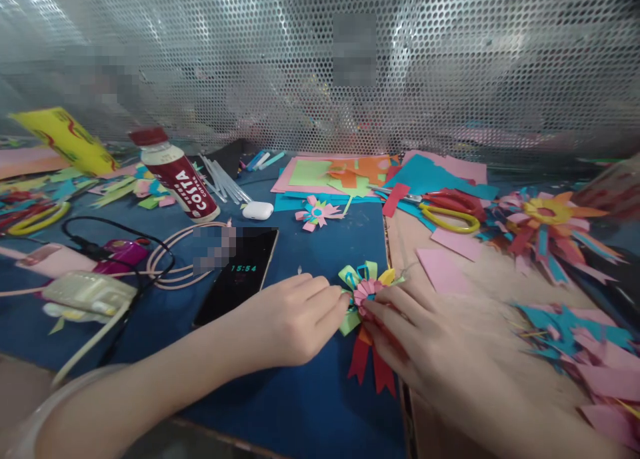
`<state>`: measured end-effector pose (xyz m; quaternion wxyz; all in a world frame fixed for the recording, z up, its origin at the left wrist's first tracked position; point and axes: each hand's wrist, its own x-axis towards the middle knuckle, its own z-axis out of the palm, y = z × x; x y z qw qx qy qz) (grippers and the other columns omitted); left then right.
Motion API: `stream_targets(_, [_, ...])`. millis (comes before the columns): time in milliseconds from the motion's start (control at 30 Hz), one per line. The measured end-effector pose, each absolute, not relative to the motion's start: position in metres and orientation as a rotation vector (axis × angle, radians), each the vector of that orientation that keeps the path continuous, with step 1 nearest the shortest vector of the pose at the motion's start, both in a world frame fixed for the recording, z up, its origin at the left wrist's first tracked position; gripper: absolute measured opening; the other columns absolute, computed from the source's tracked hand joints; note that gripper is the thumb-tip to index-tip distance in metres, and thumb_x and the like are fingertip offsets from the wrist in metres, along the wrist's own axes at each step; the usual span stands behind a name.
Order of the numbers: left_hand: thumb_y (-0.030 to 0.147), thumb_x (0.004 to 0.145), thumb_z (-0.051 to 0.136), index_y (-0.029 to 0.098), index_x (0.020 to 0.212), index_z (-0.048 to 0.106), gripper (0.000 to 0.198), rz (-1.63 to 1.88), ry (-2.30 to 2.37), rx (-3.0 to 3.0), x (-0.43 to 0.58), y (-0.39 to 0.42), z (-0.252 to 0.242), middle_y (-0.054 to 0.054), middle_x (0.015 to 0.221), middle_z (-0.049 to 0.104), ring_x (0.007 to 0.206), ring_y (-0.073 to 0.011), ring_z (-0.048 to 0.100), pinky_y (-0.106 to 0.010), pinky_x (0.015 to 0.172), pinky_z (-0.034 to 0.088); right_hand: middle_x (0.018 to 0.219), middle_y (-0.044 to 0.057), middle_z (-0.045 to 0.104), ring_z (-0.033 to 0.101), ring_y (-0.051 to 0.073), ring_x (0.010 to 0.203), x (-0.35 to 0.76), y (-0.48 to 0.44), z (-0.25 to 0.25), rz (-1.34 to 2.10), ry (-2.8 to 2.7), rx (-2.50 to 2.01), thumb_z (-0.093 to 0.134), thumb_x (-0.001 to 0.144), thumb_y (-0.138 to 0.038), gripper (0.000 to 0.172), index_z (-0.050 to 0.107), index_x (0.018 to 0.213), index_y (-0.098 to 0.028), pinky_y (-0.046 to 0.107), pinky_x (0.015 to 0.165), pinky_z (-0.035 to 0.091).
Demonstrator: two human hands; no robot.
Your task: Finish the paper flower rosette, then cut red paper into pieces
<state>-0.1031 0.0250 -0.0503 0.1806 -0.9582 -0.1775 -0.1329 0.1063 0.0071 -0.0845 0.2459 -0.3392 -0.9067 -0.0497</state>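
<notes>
A paper flower [367, 290] with green, yellow and blue loops, a pink pleated centre and red ribbon tails lies on the blue table cover [310, 399]. My left hand [295, 319] rests beside it on the left, fingers curled, fingertips pinching its green loop. My right hand [440, 352] comes in from the right, fingers bent and pressed on the pink centre and the red tails.
A phone [239, 272] showing 15:54 lies left of my hands, with cables [165, 259], a Costa bottle [176, 172] and an earbud case [258, 210] behind. Scissors [450, 209], coloured paper sheets [345, 172], a small flower [316, 214] and larger paper flowers [545, 222] lie at the back and right. A perforated metal screen [320, 66] closes the rear.
</notes>
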Motion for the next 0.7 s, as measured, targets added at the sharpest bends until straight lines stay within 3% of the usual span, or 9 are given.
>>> stream_targets(133, [0.009, 0.087, 0.038, 0.006, 0.107, 0.056, 0.027, -0.341, -0.526, -2.718, -0.105, 0.026, -0.053, -0.011, 0.086, 0.064, 0.081, -0.0193, 0.059, -0.034, 0.071, 0.049, 0.092, 0.011, 0.060, 0.052, 0.022, 0.085, 0.107, 0.006, -0.085, -0.055, -2.468, -0.992, 0.047, 0.082, -0.014, 0.021, 0.062, 0.097, -0.011, 0.038, 0.072, 0.052])
stream_targets(400, [0.010, 0.087, 0.037, 0.011, 0.094, 0.060, 0.024, -0.375, -0.515, -2.724, -0.101, 0.029, -0.055, -0.009, 0.083, 0.064, 0.078, -0.0176, 0.058, -0.032, 0.070, 0.047, 0.088, 0.009, 0.060, 0.052, 0.022, 0.081, 0.108, 0.004, -0.088, -0.036, -2.441, -1.000, 0.045, 0.083, -0.014, 0.021, 0.061, 0.096, -0.013, 0.037, 0.069, 0.051])
stream_targets(700, [0.010, 0.089, 0.031, 0.010, 0.096, 0.060, 0.031, -0.348, -0.526, -2.757, -0.100, 0.029, -0.055, -0.009, 0.086, 0.065, 0.078, -0.0189, 0.058, -0.034, 0.068, 0.045, 0.087, 0.009, 0.059, 0.051, 0.022, 0.080, 0.109, 0.005, -0.098, -0.111, -2.429, -0.992, 0.044, 0.082, -0.014, 0.025, 0.062, 0.099, -0.011, 0.037, 0.068, 0.050])
